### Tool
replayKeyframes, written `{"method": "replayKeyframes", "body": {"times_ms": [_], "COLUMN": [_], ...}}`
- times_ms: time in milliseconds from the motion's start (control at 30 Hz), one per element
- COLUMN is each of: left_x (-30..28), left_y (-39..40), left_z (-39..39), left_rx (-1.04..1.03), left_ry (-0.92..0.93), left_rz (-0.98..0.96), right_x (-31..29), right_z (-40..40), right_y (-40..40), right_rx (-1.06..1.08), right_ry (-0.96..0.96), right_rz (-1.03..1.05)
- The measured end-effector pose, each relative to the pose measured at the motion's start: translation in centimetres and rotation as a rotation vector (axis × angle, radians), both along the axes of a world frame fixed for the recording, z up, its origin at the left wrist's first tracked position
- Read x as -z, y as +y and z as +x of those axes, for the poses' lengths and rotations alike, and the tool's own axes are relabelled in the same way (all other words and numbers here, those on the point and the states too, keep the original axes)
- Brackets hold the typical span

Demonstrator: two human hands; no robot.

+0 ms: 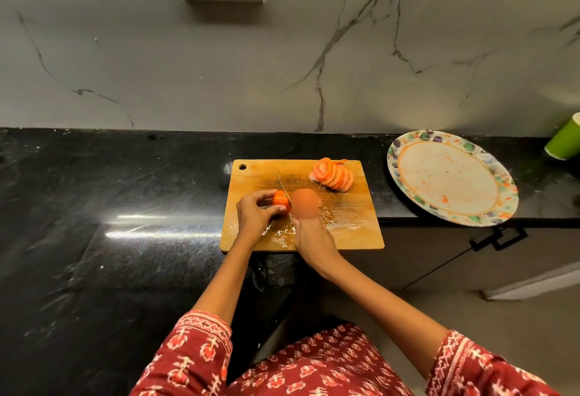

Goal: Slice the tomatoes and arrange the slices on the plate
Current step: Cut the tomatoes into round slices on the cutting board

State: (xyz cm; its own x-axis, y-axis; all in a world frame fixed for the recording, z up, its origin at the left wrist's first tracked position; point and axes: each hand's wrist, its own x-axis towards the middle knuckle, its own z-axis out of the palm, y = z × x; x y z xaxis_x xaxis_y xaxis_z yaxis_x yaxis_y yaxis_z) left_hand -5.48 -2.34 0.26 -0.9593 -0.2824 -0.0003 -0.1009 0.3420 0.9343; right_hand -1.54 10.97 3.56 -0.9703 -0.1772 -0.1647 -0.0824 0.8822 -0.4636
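Head view, the only one we have.

One black speckled stone counter (125, 207), running along a grey marble-veined wall.

One rectangular wooden cutting board (354, 232) with a round hole in its far left corner, lying on the counter; its near surface is wet with juice and seeds.

One whole orange-red tomato (280, 200) on the left half of the board. We see the left hand (255, 212) curled round it, fingers over the top and thumb on the near side.

One thin steel knife blade (282, 186), angled up and away, its edge resting on the right side of the tomato. The right hand (309, 232) sits at the near end of the blade; a blurred patch covers its fingers and the handle, so we cannot tell how it grips.

One leaning row of pale red tomato slices (334, 177) at the far right corner of the board, about seven, overlapping; the exact count is unclear.

One round paper plate with a floral rim (405, 144), right of the board and apart from it, overhanging the counter's edge, smeared orange.

One green cup (563, 144), at the right frame edge.

Two red patterned sleeves (201, 348).
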Motion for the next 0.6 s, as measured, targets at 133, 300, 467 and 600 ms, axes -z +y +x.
{"method": "replayKeyframes", "body": {"times_ms": [133,300,467,600], "left_x": [-0.2,-0.2,-0.1,0.0], "left_y": [0.0,-0.3,-0.2,-0.1], "left_z": [0.1,0.0,0.0,0.0], "left_rx": [-0.025,-0.018,-0.017,-0.017], "left_ry": [0.002,-0.008,-0.013,-0.007], "left_rz": [-0.018,-0.017,-0.012,-0.008], "right_x": [0.1,0.1,0.5,0.7], "right_z": [-0.6,-1.1,-2.5,-2.9], "right_y": [-0.2,-0.5,-1.3,-1.3], "right_rx": [-0.022,-0.035,-0.021,-0.036], "right_ry": [-0.007,-0.012,-0.032,-0.045], "right_rz": [0.007,0.003,-0.017,-0.013]}}
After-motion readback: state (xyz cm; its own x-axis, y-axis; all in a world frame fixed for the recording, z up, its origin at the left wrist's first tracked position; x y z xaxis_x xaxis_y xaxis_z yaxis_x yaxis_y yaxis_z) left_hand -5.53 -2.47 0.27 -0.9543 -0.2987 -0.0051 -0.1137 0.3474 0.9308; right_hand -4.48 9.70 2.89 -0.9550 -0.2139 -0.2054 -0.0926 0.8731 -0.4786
